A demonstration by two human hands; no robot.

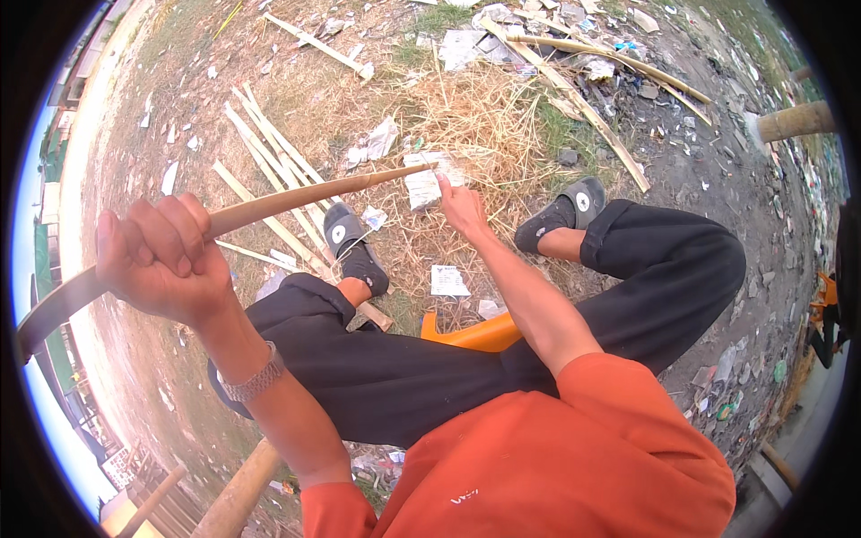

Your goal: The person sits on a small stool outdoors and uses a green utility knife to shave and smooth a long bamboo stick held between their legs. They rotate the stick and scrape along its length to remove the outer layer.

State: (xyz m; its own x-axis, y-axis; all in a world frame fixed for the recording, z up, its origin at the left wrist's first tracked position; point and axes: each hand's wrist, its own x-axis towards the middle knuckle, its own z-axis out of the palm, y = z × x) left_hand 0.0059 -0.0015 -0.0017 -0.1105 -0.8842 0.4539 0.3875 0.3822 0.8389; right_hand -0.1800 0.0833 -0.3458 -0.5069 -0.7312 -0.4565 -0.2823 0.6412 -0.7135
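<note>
Orange sleeves fill the bottom of the view, and from them the left hand (164, 260) rises with its fingers wrapped tight around a long bamboo strip (269, 208). That strip runs from the dark lower left edge of the picture, through the fist, and tapers toward the upper right, ending just beside the right hand (462, 208). The right hand is stretched out at the strip's thin tip; its forefinger is raised and the other fingers curl under, but whether they pinch the tip or only touch it I cannot tell.

By my judgement the step in hand is sighting or running along the strip, one hand anchoring the thick end while the other works the tip. A next move would call for a firm hold at the tip and a steady left fist, since the strip is long and springy.

Below the strip lie crossed legs in black trousers (421, 359) and grey slip-on shoes (352, 244), over an orange stool (475, 334). Beyond them: dry straw (484, 125), scraps of paper (429, 184), a bundle of split bamboo slats (269, 161) and more poles farther off.
</note>
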